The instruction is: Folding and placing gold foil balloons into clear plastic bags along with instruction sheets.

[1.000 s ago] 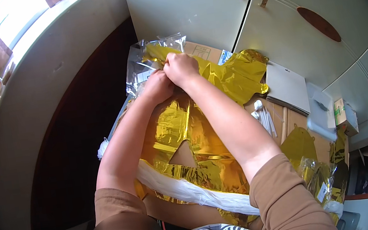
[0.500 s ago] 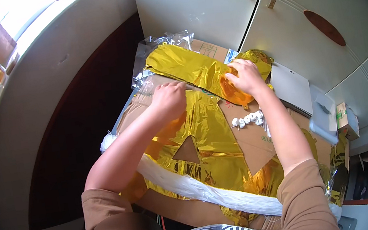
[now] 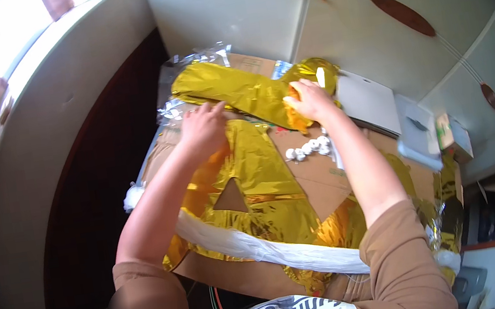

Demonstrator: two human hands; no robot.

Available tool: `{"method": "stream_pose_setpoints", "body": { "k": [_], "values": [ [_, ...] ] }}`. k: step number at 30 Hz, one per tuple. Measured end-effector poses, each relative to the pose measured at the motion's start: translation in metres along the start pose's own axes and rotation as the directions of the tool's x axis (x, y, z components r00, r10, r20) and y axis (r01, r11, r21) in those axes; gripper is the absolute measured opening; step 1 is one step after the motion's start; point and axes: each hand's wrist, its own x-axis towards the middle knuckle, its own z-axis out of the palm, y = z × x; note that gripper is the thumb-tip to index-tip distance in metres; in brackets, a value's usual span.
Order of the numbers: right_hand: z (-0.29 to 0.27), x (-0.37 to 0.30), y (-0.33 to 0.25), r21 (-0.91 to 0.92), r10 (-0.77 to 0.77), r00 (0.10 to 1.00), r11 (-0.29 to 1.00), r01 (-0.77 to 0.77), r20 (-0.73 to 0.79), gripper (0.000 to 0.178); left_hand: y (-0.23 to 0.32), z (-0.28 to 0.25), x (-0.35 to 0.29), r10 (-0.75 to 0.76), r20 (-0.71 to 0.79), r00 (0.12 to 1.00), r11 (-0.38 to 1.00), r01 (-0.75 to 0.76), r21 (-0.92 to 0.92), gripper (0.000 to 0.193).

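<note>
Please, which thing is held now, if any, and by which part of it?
The right hand appears to grip the long upper gold foil piece by its crumpled part toward the right. Whether the left hand holds anything cannot be told.

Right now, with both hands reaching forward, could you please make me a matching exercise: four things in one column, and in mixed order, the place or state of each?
1. Right hand
2. Bundle of white strands
3. Small white knobs
4. Flat grey slab

A. On bare brown cardboard
B. Gripping crumpled gold foil
C. Close to the pale cabinet doors
D. Lying across the foil sheet with a triangular hole

Pairs: 1-B, 2-D, 3-A, 4-C
</note>
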Motion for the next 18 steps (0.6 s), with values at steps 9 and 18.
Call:
{"method": "stream_pose_setpoints", "body": {
  "k": [9,18],
  "values": [
    [-0.019,-0.024,0.0,-0.071,-0.094,0.972,0.994,0.081,-0.217,0.053,0.016,-0.019,-0.002,0.06,-0.132,0.989,0.994,-0.072,-0.088,0.034],
    [-0.198,-0.189,0.058,0.096,-0.183,0.983,0.979,0.18,0.029,0.012,0.056,-0.112,-0.098,0.095,-0.059,0.994,0.935,-0.109,-0.337,0.028]
  ]
}}
